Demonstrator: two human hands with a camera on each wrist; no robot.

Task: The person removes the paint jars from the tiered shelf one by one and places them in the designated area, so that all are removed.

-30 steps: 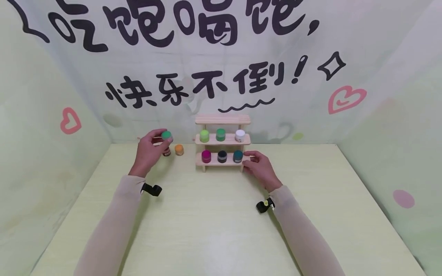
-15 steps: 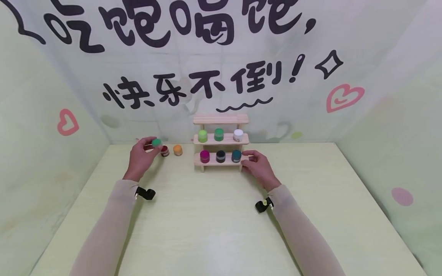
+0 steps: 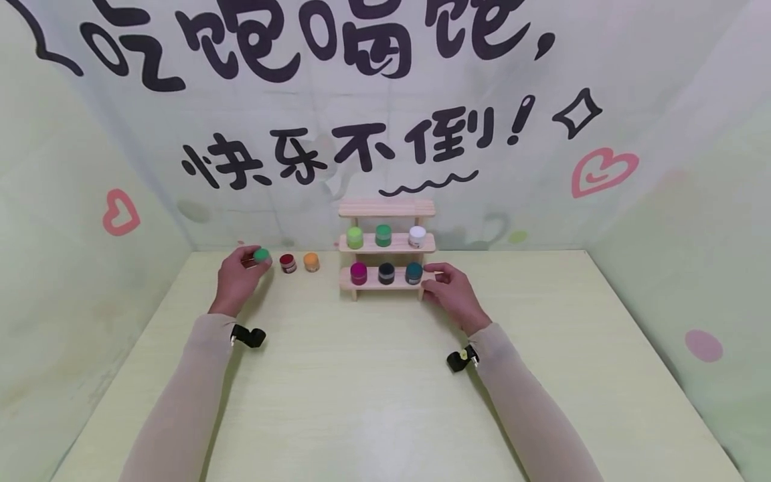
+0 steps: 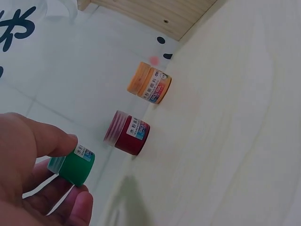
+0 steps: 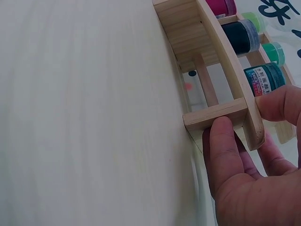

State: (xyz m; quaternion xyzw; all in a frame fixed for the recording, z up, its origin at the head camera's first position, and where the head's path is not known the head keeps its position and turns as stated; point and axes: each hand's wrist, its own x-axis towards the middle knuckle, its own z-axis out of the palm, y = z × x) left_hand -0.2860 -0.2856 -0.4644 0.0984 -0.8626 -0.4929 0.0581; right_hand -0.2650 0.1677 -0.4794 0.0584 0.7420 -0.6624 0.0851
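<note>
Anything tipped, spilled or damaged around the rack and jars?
Nothing stands out. The red jar and orange jar stand upright on the table, the left hand grips the green jar, and the wooden rack looks level with its six jars upright. No spill or damage shows.

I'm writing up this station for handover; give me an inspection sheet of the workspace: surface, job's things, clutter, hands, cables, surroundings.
Surface: pale table, no spill seen
Job's things: green jar, held; red jar and orange jar upright on table; wooden rack with six jars, three each on bottom shelf and middle shelf
Clutter: nothing seen
Hands: left hand pinches the green jar; right hand grips the rack's right end
Cables: nothing seen
Surroundings: printed walls with black lettering and pink hearts
</note>
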